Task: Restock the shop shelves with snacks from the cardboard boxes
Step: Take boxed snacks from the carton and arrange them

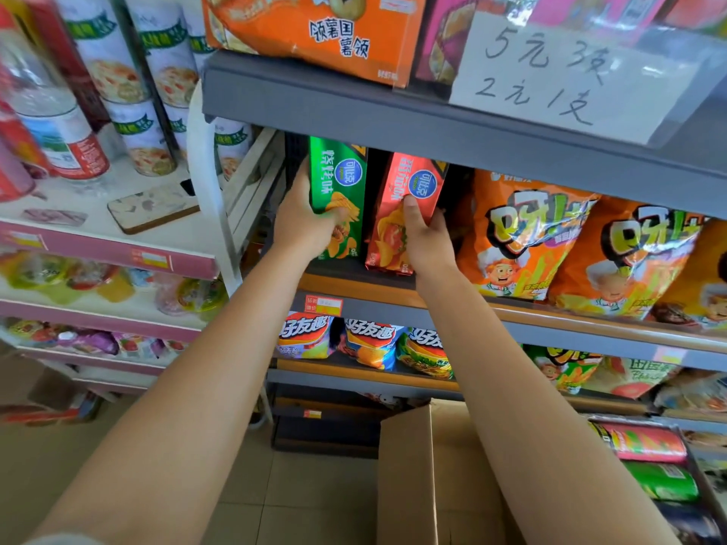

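I was shelving chips: my left hand (303, 220) gripped the green bag (338, 194) and my right hand (427, 238) was closed on the red bag (405, 214), both upright, side by side on the middle shelf (393, 295), beside the orange bags (523, 238). Next, I judged, I needed to push them back straight, let go, then reach into the cardboard box (436, 474) below.
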